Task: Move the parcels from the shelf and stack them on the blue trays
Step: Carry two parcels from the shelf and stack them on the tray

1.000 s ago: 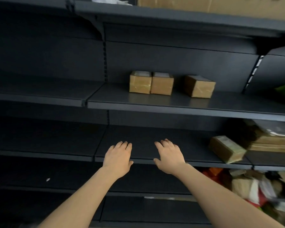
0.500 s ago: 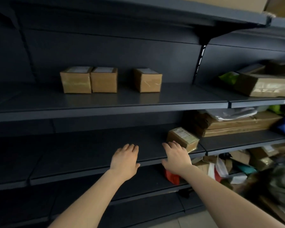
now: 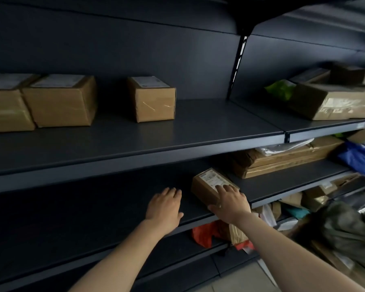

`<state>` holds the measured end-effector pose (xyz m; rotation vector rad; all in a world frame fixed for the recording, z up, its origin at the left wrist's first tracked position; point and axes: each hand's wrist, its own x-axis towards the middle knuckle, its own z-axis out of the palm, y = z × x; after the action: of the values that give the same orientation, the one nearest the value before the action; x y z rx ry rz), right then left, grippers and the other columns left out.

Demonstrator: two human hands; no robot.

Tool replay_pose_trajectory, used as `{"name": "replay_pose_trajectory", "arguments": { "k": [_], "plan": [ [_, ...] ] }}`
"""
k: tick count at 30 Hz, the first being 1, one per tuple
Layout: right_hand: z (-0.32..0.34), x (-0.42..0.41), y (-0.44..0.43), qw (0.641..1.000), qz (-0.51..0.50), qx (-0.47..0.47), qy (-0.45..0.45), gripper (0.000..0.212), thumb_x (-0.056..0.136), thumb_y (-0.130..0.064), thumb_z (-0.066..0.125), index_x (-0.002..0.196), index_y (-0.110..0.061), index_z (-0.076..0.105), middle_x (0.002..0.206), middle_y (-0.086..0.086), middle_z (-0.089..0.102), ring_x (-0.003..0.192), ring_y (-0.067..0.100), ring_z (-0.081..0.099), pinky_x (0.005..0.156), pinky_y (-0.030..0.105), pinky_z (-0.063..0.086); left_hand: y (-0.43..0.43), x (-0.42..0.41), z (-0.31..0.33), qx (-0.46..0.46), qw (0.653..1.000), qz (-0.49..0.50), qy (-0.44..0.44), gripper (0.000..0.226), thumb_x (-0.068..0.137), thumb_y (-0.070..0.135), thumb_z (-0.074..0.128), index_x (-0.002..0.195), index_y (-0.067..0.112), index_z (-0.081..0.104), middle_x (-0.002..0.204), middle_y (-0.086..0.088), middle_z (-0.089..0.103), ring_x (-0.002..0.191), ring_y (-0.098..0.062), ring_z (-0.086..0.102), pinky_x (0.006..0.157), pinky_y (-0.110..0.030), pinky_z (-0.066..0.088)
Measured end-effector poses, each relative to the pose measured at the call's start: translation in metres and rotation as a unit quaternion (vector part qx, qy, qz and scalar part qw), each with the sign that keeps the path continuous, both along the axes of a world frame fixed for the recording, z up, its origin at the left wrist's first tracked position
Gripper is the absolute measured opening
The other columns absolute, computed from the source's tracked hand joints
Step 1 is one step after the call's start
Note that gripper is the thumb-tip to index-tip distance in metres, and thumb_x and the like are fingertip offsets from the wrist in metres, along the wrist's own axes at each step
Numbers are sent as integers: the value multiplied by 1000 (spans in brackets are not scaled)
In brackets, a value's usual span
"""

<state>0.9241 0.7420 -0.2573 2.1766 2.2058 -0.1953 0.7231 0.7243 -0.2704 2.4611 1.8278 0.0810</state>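
**A:** Step in hand?

**B:** Pick-up, just starting. The right hand (image 3: 230,202) is lying on the small brown cardboard parcel with a white label (image 3: 208,183). Its fingers are spreading flat over the top and the thumb is pressing the near face. Nothing is curling round it, so I'm calling it touching, not gripping.

**A:** Where's the parcel sitting?

**B:** On the middle dark grey metal shelf board (image 3: 93,209), close to the front lip and turned at an angle, at 4 o'clock from frame centre.

**A:** Left hand?

**B:** The left hand (image 3: 164,205) is hanging palm down at the parcel's 9 o'clock, apart from it. Its fingers are straight and relaxed, holding nothing. I can't tell if it's touching the board.

**A:** Other stock?

**B:** Three plain brown cardboard boxes (image 3: 61,102) are sitting on the board above, at 10 o'clock. Two are touching and the third is standing apart. Flat taped brown cartons (image 3: 282,163) are lying in the next bay, at the small parcel's 2 o'clock.

**A:** Trays?

**B:** The blue trays aren't showing anywhere. With this many parcels shelved, I'm judging plenty of the task is left.

**A:** Next move?

**B:** I'm guessing the left hand needs to meet the parcel's 9 o'clock side. Then both hands close on it and draw it out towards 6 o'clock, staying under the upper board. The angled parcel could be swivelling under a one-sided push.
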Motion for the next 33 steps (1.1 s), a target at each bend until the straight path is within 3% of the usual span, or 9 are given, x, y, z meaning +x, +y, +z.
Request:
{"name": "replay_pose_trajectory", "arguments": {
  "k": [6,12,14,17,22,25,27,30,33],
  "plan": [
    [-19,20,36,998,-35,-39,15,84,81,-61,60,147,-22,27,156,10,22,144,29,20,112,44,26,28,17,-20,-40,999,0,8,70,95,38,52,152,15,19,159,-5,23,147,-23,18,115,-40,26],
    [-46,42,74,991,-69,-107,31,118,68,-73,65,153,-27,-3,161,15,-12,148,33,-6,115,52,17,44,38,-40,-74,997,32,14,70,96,39,52,152,15,18,159,-6,22,147,-23,18,114,-40,26],
    [-53,47,83,990,-67,-116,39,122,64,-71,69,153,-28,-4,160,16,-6,147,36,-1,114,52,22,46,44,-45,-85,995,47,16,70,95,39,52,152,15,20,159,-6,23,146,-23,20,113,-40,28],
    [-59,48,88,995,-38,-83,42,119,61,-66,72,151,-28,5,147,16,22,136,35,22,108,46,34,47,51,-53,-98,992,79,9,69,95,41,51,152,16,21,158,-5,25,146,-22,22,113,-39,29],
    [-63,29,72,984,69,-81,145,115,58,-62,70,149,-31,8,130,9,28,122,29,27,101,40,38,41,55,-56,-135,965,198,-110,64,97,53,38,150,20,26,150,-4,40,134,-24,42,102,-38,41],
    [-61,16,59,972,90,-91,199,110,58,-62,68,147,-31,12,125,5,30,117,25,28,99,38,38,30,49,-58,-147,911,299,-242,75,91,66,33,152,23,20,145,-4,46,129,-24,48,98,-40,46],
    [-54,9,49,962,108,-98,230,107,60,-63,68,146,-31,14,123,3,30,117,24,29,98,36,36,16,48,-52,-133,857,345,-360,80,87,69,38,153,30,14,145,0,45,127,-21,50,97,-39,47],
    [-39,-2,28,952,158,-98,244,109,61,-70,63,148,-28,11,125,4,31,119,25,29,100,35,35,-11,53,-34,-110,727,369,-568,83,86,58,54,151,39,6,132,15,46,114,-11,52,85,-31,50],
    [-21,-13,3,939,244,-86,228,123,51,-86,58,148,-31,6,129,5,33,120,24,32,104,35,36,-43,53,-21,-100,619,388,-676,89,76,52,69,143,50,10,118,19,57,99,-10,63,71,-38,57]
  ]
}}
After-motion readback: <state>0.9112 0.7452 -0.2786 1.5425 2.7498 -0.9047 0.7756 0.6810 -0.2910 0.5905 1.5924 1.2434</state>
